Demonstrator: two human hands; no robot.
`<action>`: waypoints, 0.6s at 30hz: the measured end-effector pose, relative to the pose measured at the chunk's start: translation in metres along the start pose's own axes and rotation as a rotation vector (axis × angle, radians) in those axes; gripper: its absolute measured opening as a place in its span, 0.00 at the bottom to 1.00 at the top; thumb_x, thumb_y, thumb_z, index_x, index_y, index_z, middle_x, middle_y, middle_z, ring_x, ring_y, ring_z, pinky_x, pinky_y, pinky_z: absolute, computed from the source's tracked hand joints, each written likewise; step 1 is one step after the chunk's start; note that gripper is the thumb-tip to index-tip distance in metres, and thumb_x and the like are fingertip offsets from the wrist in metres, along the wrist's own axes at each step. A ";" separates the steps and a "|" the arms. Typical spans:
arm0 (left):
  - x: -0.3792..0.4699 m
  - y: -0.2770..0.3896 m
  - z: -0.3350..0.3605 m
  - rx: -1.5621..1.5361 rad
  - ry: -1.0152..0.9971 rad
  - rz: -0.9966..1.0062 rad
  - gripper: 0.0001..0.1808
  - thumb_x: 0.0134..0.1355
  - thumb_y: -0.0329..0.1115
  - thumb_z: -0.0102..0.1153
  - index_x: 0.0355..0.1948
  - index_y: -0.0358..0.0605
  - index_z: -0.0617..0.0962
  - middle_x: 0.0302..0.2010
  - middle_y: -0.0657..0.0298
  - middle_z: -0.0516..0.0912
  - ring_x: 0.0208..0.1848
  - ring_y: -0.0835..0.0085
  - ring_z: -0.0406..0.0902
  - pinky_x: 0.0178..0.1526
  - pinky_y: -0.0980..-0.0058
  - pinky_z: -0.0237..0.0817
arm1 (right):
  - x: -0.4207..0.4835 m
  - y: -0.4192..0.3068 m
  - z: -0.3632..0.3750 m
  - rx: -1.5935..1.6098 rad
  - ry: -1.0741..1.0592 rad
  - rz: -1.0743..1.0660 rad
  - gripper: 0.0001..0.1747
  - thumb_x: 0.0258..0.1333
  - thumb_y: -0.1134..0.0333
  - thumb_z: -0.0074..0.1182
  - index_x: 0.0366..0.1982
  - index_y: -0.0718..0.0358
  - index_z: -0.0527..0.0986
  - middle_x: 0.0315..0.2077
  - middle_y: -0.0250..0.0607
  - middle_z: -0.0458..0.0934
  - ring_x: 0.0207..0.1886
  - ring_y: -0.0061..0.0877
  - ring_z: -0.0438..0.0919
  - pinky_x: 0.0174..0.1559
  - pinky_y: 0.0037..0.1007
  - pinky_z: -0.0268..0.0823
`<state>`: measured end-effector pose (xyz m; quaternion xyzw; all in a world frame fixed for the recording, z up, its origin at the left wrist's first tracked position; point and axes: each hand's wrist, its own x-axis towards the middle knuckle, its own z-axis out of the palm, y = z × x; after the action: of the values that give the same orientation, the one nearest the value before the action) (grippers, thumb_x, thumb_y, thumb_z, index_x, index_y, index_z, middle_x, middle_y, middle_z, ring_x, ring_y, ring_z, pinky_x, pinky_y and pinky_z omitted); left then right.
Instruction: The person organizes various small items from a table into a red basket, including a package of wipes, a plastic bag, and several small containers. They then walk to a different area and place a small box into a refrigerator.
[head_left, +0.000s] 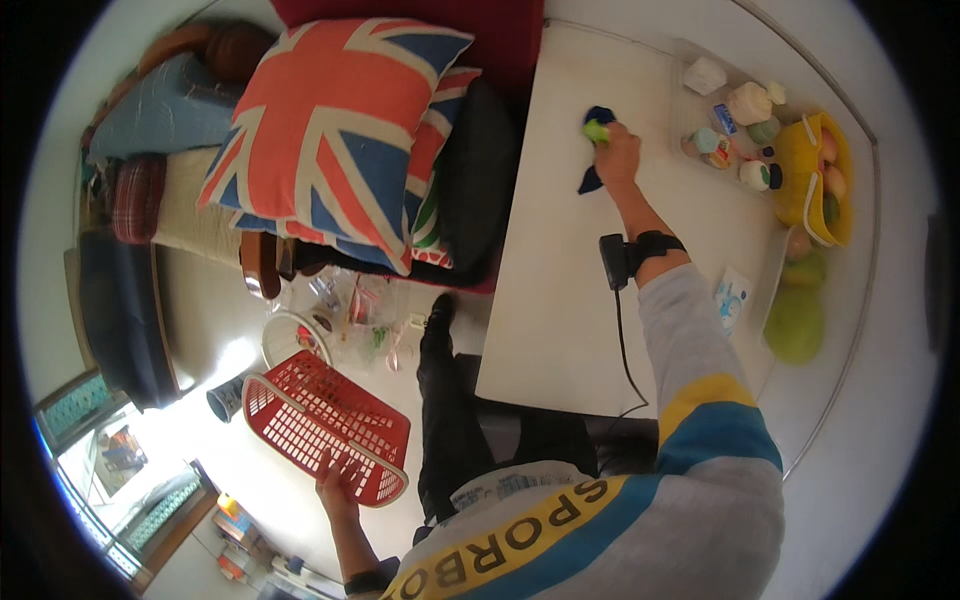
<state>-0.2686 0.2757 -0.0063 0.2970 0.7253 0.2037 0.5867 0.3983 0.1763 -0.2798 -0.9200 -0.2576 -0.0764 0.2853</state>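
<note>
My right hand (619, 154) is over the far part of the white tabletop (570, 300), closed on a dark blue cloth (590, 180) with a bright green part (596, 131) showing at the fingers. Whether the green part belongs to the cloth, I cannot tell. Low on the left, my left hand (339, 480) holds a red plastic basket (330, 405) by its side, fingers spread against the lattice. The basket has white handles, is tilted, and hangs above the floor; I see nothing inside it.
Along the table's right side stand a clear tray (686, 112) of bottles and jars, a yellow basket (795, 172) of fruit, green fruit (796, 326) and a white packet (731, 300). Union Jack cushions (322, 127) lie at left; a white bin (281, 337) stands on the floor.
</note>
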 end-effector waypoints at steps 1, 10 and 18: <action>0.000 -0.003 -0.001 0.019 0.020 0.001 0.28 0.61 0.29 0.50 0.63 0.44 0.65 0.47 0.52 0.79 0.41 0.63 0.80 0.38 0.69 0.76 | -0.009 -0.018 0.010 0.035 -0.029 -0.073 0.09 0.49 0.76 0.49 0.35 0.64 0.75 0.36 0.47 0.77 0.39 0.48 0.70 0.44 0.43 0.65; 0.036 0.007 -0.016 -0.059 -0.104 0.027 0.24 0.63 0.31 0.49 0.62 0.43 0.67 0.47 0.51 0.79 0.42 0.62 0.80 0.41 0.67 0.76 | -0.294 -0.132 -0.067 0.162 -0.538 -0.456 0.06 0.49 0.71 0.50 0.31 0.62 0.75 0.44 0.41 0.75 0.42 0.42 0.70 0.41 0.36 0.70; 0.117 -0.005 -0.089 -0.146 -0.173 0.066 0.21 0.61 0.30 0.50 0.56 0.36 0.71 0.43 0.52 0.81 0.39 0.64 0.81 0.37 0.69 0.77 | -0.414 -0.234 -0.078 0.416 -1.068 0.201 0.21 0.36 0.68 0.62 0.38 0.69 0.76 0.35 0.54 0.79 0.40 0.47 0.78 0.43 0.38 0.70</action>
<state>-0.3718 0.3547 -0.0746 0.2934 0.6451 0.2488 0.6602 -0.0765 0.1190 -0.2214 -0.7755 -0.2870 0.4777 0.2967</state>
